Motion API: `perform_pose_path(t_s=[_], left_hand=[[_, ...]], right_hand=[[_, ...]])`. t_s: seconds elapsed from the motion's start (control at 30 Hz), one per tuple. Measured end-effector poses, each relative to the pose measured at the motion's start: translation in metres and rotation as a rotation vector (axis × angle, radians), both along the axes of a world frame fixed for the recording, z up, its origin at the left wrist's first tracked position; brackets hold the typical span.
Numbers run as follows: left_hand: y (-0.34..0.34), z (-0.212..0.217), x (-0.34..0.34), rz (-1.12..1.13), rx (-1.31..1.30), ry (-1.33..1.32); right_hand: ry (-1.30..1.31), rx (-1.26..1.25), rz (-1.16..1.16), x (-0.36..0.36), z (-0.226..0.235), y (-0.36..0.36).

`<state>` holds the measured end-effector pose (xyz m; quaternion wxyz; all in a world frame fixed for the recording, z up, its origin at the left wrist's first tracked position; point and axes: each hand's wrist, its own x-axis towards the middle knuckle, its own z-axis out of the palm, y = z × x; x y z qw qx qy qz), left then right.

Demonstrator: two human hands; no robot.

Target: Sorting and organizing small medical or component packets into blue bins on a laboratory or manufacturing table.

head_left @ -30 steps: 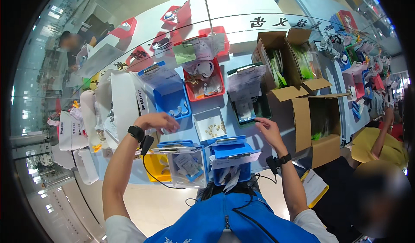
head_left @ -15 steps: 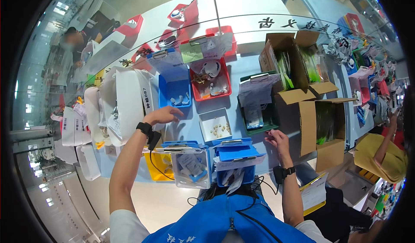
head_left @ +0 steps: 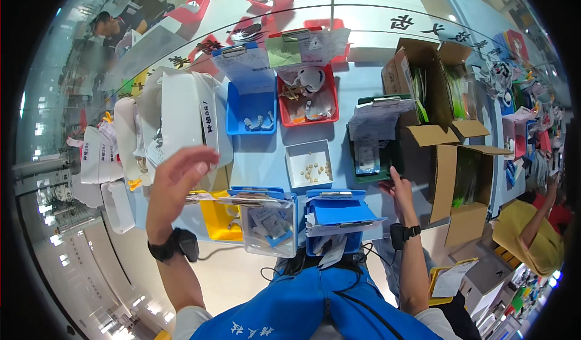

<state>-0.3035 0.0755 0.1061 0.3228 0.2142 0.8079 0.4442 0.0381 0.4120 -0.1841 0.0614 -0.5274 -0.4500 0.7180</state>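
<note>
My left hand [head_left: 180,182] is raised over the left part of the table, beside a white box. Its fingers are stretched out and nothing shows in it. At the front right corner of a dark green tray [head_left: 394,152], my right hand [head_left: 399,190] grips the rim with finger and thumb. A clipboard with papers [head_left: 378,119] leans up at the tray's back, and a clear packet [head_left: 367,157] lies inside. Left of that tray, a shallow white box [head_left: 296,174] holds several small cream tooth-like pieces [head_left: 315,171].
Behind stand a blue tray [head_left: 251,111] and a red tray [head_left: 307,119] with dental models. Yellow [head_left: 221,222], clear [head_left: 269,231] and blue [head_left: 333,243] bins line the near edge. Cardboard boxes [head_left: 443,182] stand right, white bins [head_left: 187,107] left. A person in yellow [head_left: 532,228] is far right.
My left hand has moved left and up off the table, away from the blue tray. The right hand has shifted onto the green tray's rim. The whole view has shifted slightly.
</note>
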Motion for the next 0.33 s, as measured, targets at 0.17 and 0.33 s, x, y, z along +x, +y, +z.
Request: perform_pose_path(t_s=[0.17, 0.33], left_hand=[[-0.023, -0.035, 0.028, 0.014, -0.084, -0.137], [0.008, -0.048, 0.063, -0.219, -0.289, 0.030]], right_hand=[[-0.091, 0.095, 0.346, -0.007, 0.000, 0.000], [0.090, -0.018, 0.371, -0.038, 0.004, 0.001]])
